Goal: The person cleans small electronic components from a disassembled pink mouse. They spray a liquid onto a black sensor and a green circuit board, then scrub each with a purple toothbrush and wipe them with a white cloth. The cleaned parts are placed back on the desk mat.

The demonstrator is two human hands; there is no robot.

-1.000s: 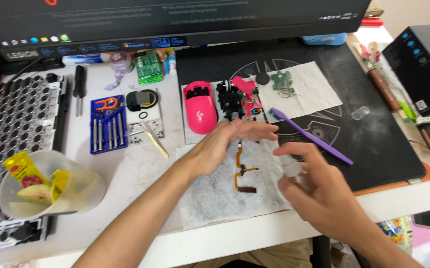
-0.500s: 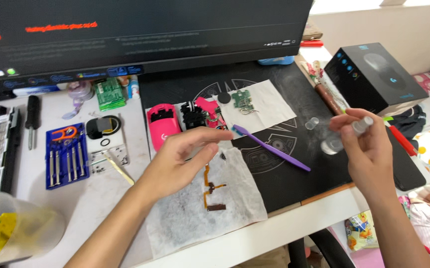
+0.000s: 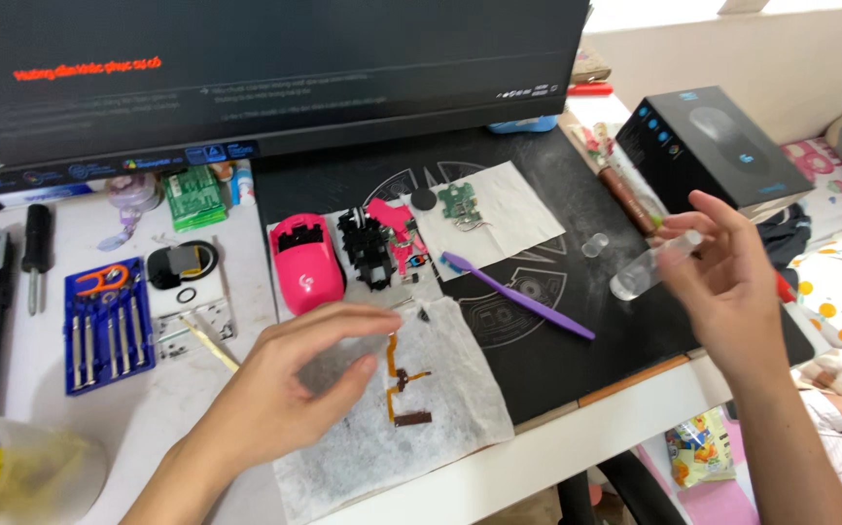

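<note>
My right hand (image 3: pixel 722 282) pinches a small clear bottle (image 3: pixel 647 270) up over the black mat (image 3: pixel 557 360), its cap (image 3: pixel 594 245) lying loose just beside it, while my left hand (image 3: pixel 290 389) hovers empty, fingers curled, over the tissue (image 3: pixel 431 408) with the orange flex strip (image 3: pixel 400 377). Tilted much further, I think, the bottle could spill onto the mat or the circuit board (image 3: pixel 460 201). The white desk (image 3: pixel 129 408) is crowded under a big monitor (image 3: pixel 246 68).

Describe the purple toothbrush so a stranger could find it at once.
Start at the black desk mat below the monitor. Right of the pink mouse shell and the white tissue under the left hand, the purple toothbrush lies diagonally. It is the only long, thin purple thing there.
</note>
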